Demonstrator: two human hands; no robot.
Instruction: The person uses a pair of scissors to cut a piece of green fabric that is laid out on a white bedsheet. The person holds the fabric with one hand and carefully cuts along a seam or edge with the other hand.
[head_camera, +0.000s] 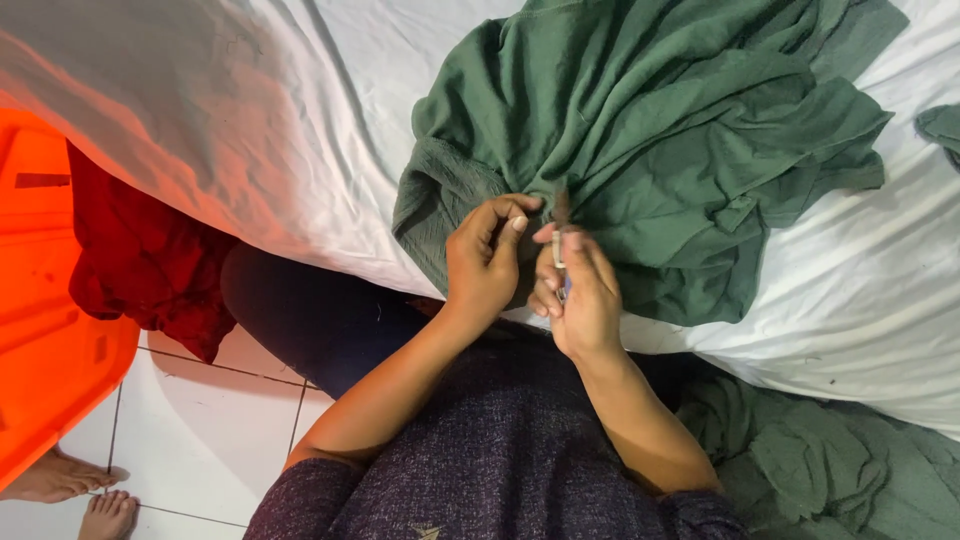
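A crumpled dark green garment (680, 130) lies on a white bedsheet (330, 120). My left hand (485, 262) pinches a fold of the green cloth at its near edge, fingers curled. Right beside it, my right hand (585, 290) is closed around a small slim tool (559, 250), pale with a bluish part, whose tip rests against the same fold. What kind of tool it is cannot be made out. Both hands nearly touch each other.
An orange plastic bin (45, 300) stands at the left with a red cloth (140, 260) hanging over its rim. More green cloth (820, 460) lies heaped at the lower right. Another person's bare feet (70, 495) rest on the white tiled floor (210, 430).
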